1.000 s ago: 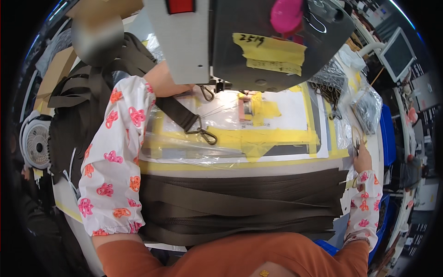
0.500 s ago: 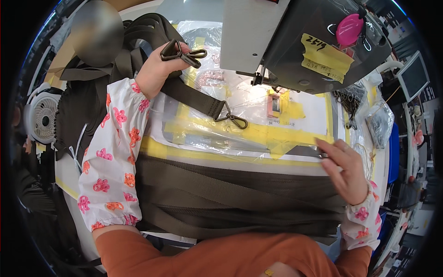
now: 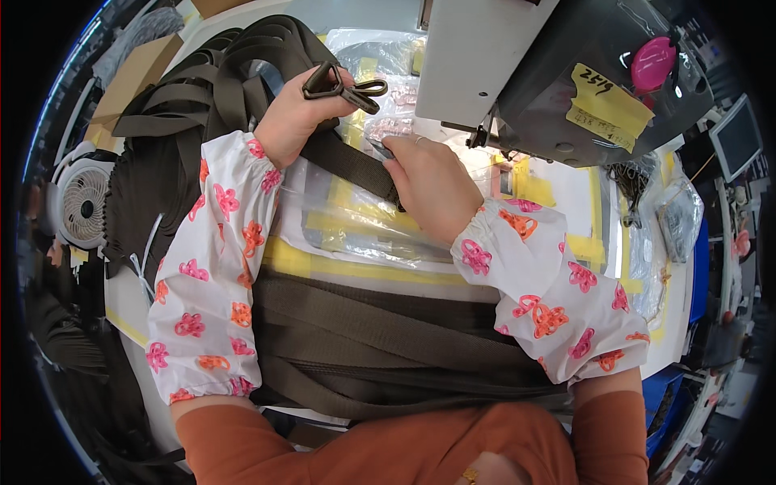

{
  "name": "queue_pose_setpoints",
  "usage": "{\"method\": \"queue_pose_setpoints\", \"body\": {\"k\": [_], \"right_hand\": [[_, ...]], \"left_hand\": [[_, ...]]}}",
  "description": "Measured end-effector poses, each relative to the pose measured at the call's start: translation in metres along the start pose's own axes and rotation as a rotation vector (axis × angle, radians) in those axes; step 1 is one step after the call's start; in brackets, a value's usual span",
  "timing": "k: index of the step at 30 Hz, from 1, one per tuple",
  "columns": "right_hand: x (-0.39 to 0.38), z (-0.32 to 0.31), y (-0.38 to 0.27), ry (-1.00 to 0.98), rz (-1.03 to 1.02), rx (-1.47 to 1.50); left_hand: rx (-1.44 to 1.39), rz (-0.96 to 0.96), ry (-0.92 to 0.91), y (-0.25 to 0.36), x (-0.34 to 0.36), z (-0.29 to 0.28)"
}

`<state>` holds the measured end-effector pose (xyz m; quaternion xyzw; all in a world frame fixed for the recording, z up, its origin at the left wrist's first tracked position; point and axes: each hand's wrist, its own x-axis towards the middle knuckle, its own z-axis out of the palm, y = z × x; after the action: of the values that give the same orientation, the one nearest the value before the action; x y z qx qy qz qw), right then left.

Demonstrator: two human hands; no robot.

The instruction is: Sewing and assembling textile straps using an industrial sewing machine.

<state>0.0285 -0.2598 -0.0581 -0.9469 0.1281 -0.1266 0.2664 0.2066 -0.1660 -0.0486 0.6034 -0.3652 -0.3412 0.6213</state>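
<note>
My left hand (image 3: 283,117) is closed on dark metal buckle hardware (image 3: 347,93), held up above the worktable. A dark olive webbing strap (image 3: 350,168) runs from beside that hand down to the right, its lower end partly behind my right hand (image 3: 427,182). My right hand is closed on a small grey metal tool (image 3: 378,149), apparently thread snips, at the strap just below the buckle. The sewing machine head (image 3: 566,97), with a lit needle area, stands to the right above both hands. Taped paper and clear plastic sheeting (image 3: 364,230) lie under them.
Coiled webbing (image 3: 218,73) is piled at left beside a white fan (image 3: 85,202) and cardboard box (image 3: 137,85). Flat straps (image 3: 388,339) lie along the front edge. Bagged hardware (image 3: 675,210), a blue bin (image 3: 663,400) and a screen (image 3: 727,137) are at the right.
My left hand has risen from behind the machine with the hardware in view. My right hand has moved from the far right across to the middle, beside the strap.
</note>
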Motion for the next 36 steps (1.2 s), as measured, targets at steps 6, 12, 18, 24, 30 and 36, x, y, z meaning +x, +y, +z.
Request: {"method": "queue_pose_setpoints", "body": {"k": [6,12,18,24,30,36], "right_hand": [[-0.032,-0.007,0.007,-0.001,-0.052,-0.111],[-0.038,-0.001,0.013,0.006,-0.166,-0.032],[-0.045,-0.001,0.019,0.064,-0.240,-0.038],[-0.047,0.000,0.023,0.041,-0.303,-0.129],[-0.047,0.003,0.027,0.055,-0.325,-0.069],[-0.048,-0.004,0.024,0.243,-0.565,-0.003]], "left_hand": [[1.071,0.493,-0.013,0.009,0.010,-0.010],[1.245,0.345,-0.267,0.009,0.054,-0.033],[1.414,0.499,-0.148,-0.046,0.109,-0.143],[1.711,-0.299,0.520,-0.087,0.110,-0.314],[1.794,0.442,-0.051,-0.014,0.089,-0.200],[1.324,0.634,-0.440,0.016,-0.036,0.050]]}}
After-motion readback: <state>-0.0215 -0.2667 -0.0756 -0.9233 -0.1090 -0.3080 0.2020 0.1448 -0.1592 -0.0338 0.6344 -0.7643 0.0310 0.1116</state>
